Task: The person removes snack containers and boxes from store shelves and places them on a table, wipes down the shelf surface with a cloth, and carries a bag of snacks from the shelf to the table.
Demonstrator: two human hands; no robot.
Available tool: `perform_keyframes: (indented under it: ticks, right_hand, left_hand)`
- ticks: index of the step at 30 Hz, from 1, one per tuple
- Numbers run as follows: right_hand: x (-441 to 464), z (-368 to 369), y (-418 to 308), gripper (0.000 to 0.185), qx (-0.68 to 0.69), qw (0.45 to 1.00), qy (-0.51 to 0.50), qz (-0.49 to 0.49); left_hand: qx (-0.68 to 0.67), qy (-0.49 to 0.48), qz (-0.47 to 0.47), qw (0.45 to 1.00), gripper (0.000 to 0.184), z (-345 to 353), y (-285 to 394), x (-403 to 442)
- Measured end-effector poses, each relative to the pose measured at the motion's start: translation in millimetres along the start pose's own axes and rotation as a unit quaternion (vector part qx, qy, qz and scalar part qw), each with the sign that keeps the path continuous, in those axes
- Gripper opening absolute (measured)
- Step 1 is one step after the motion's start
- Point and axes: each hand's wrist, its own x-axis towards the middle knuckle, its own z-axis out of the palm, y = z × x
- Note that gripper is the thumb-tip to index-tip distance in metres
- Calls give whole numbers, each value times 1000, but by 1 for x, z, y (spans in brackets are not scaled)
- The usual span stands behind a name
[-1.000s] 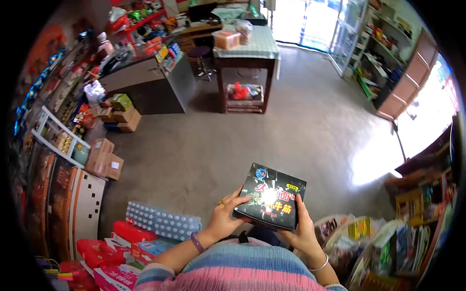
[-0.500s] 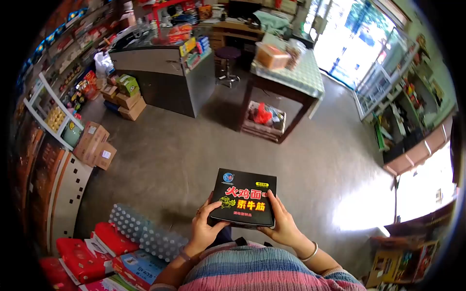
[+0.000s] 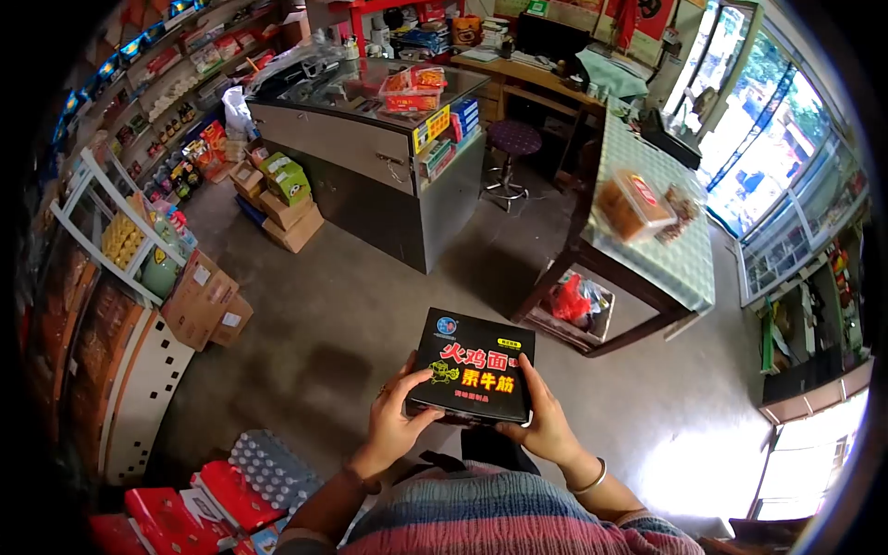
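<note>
A black snack box (image 3: 472, 367) with red and yellow Chinese lettering is held out in front of my body, its printed face turned up. My left hand (image 3: 398, 418) grips its left side, thumb at the near edge and a finger on top. On the opposite side, my right hand (image 3: 548, 416) holds the box, fingers along the right edge and thumb near the front. The underside of the box is hidden.
Ahead stands a glass-topped counter (image 3: 342, 148) with stacked cartons (image 3: 287, 217) at its left. A cloth-covered table (image 3: 638, 166) is to the right, a purple stool (image 3: 514, 139) between them. Red packages (image 3: 176, 518) lie at the lower left, cardboard boxes (image 3: 203, 301) beyond.
The view has swung left and moved forward, so the counter looks nearer and the table sits further right. Both hands keep the snack box in nearly the same hold.
</note>
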Motion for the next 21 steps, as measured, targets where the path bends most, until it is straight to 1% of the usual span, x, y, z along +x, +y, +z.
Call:
perform_keyframes:
  ticks: [2, 3, 6, 7, 8, 10, 11, 12, 14, 15, 16, 19, 21]
  right_hand:
    - [42, -11, 12, 101, 2, 1000, -13, -4]
    - [70, -19, 19, 101, 4, 1000, -19, -9]
    - [149, -40, 32, 102, -8, 999, -30, -32]
    - [179, -50, 33, 101, -4, 998, -30, -62]
    - [205, -60, 31, 101, -3, 997, -37, -71]
    - [254, -72, 26, 100, -11, 996, -39, -78]
    - [279, -77, 26, 100, -26, 993, -33, -111]
    - [303, -81, 24, 100, -32, 991, -37, -123]
    - [351, -88, 22, 99, -25, 991, -45, -123]
    - [373, -90, 18, 98, -17, 992, -49, -115]
    - [396, -90, 18, 99, -27, 990, -44, -133]
    - [461, -86, 16, 100, -48, 983, -26, -178]
    - [505, -81, 15, 99, -43, 984, -21, -169]
  left_hand:
    - [-18, 16, -34, 999, 60, 7, -13, 34]
    - [-20, 32, -33, 999, 60, 11, -21, 57]
    - [-1, 32, -55, 998, 60, 13, -42, 120]
    - [6, 38, -51, 998, 59, 11, -43, 147]
    - [13, 50, -28, 998, 60, 9, -49, 170]
    - [42, 73, -15, 996, 61, 4, -53, 215]
    - [14, 95, -36, 995, 62, 4, -60, 234]
    - [40, 105, -10, 994, 60, 0, -64, 256]
    - [42, 124, -8, 991, 60, -6, -78, 295]
    - [-32, 127, -12, 991, 61, -9, -90, 313]
    - [30, 147, 27, 988, 62, -13, -102, 333]
    - [-52, 151, 22, 987, 62, -32, -133, 392]
    - [-49, 146, 47, 987, 62, -48, -151, 434]
